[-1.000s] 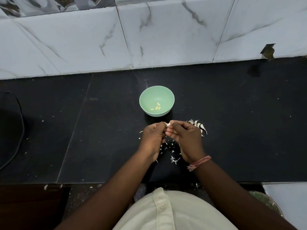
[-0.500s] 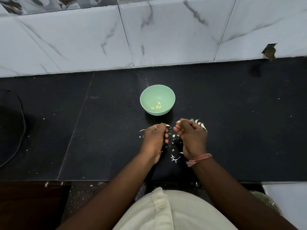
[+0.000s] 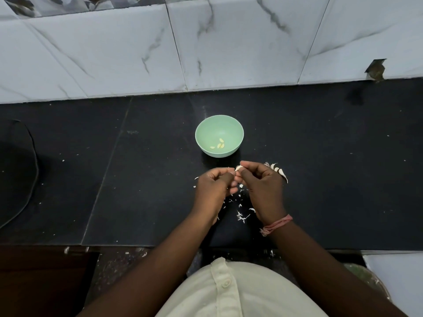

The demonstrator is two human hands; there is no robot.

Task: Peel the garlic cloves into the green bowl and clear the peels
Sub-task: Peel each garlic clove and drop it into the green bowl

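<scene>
Hands back together after splitting apart half a second ago: right hand (image 3: 263, 191) pinches a garlic clove (image 3: 238, 168) at 6 o'clock of the green bowl (image 3: 219, 136), left hand (image 3: 214, 189) curled at its skin, grip unclear; another peel starting, peels (image 3: 240, 213) uncleared on table (image 3: 332, 179).

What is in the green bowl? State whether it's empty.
Not empty: the green bowl stands upright with a few peeled garlic cloves lying on its bottom.

bowl (image 3: 201, 136): smooth matt plastic; counter (image 3: 320, 156): matt black stone; wall (image 3: 229, 46): glossy marble tiles
</scene>
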